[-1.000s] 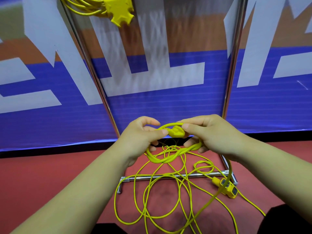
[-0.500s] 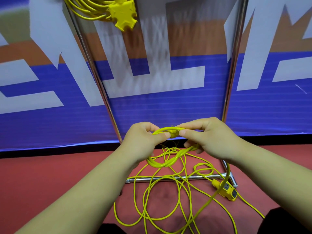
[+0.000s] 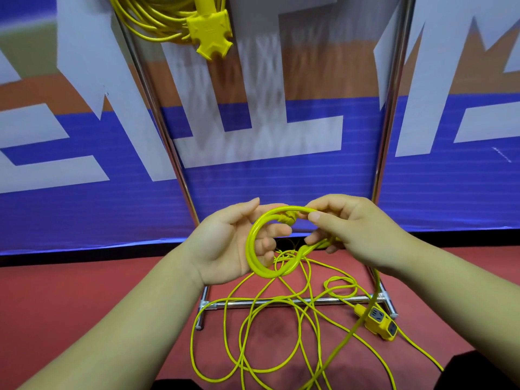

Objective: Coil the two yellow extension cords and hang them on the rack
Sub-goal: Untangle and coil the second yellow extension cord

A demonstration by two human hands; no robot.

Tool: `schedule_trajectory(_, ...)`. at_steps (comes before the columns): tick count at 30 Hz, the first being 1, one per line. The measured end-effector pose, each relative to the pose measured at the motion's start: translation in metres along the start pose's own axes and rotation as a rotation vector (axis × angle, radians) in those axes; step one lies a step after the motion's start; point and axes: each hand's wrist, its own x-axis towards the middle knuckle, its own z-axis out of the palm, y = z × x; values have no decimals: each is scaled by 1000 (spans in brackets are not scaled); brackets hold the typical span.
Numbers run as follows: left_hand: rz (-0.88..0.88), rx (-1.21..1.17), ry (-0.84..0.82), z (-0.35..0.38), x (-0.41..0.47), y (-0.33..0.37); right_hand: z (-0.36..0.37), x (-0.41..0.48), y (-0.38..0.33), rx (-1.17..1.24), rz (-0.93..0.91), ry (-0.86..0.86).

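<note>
1. Yellow cable sits between the right thumb and forefinger (image 3: 315, 216). The right hand (image 3: 357, 229) pinches the loose yellow cord (image 3: 263, 273) just beside its plug (image 3: 289, 216), at the 12 o'clock point of a small loop.
2. I see the lower fingers of this hand curled round the same cord, where it leaves the loop at about 3 o'clock.
3. On the other side, the left hand (image 3: 233, 243) is turned palm up. Its fingers (image 3: 277, 229) are relaxed and only a little bent. They lie behind the loop from 9 o'clock and clasp nothing. The thumb points up toward 12 o'clock and is apart from the cable.
4. Both hands are near the middle of my view, and both forearms come in from the lower corners, at 7 and 5 o'clock.
5. From the right hand the cord drops down to 6 o'clock and spreads in many slack rings on the red floor (image 3: 84, 299). Some rings lie across the low bar of the rack (image 3: 326, 300).
6. At about 4 o'clock the socket block (image 3: 378, 323) of this cord lies on the floor, touching the foot of the rack.
7. Two shiny uprights of the rack rise toward 11 and 1 o'clock.
8. At 11 o'clock, at the top edge, the coiled yellow cord (image 3: 146, 21) hangs by the left upright, with its cross-shaped socket head (image 3: 209, 32) just beside the coil.
9. Behind all this stands a banner (image 3: 281, 178) in blue, white and orange.
</note>
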Motion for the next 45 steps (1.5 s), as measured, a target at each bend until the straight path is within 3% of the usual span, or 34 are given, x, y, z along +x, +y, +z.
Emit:
schedule_trajectory(16,294,-119,449,3,11,-3,1,0,1,70,46,-73)
schedule_trajectory(22,434,-85,603,-11,5,2,0,5,8,125,210,121)
schedule_trajectory(30,495,49,621,-9,6,0,-9,13,16,143,337,292)
schedule_trajectory(34,582,287,617,-7,4,1,-9,13,20,116,367,292)
schedule_trajectory(45,531,841,348,2,-9,-1,-2,8,15,178,360,186)
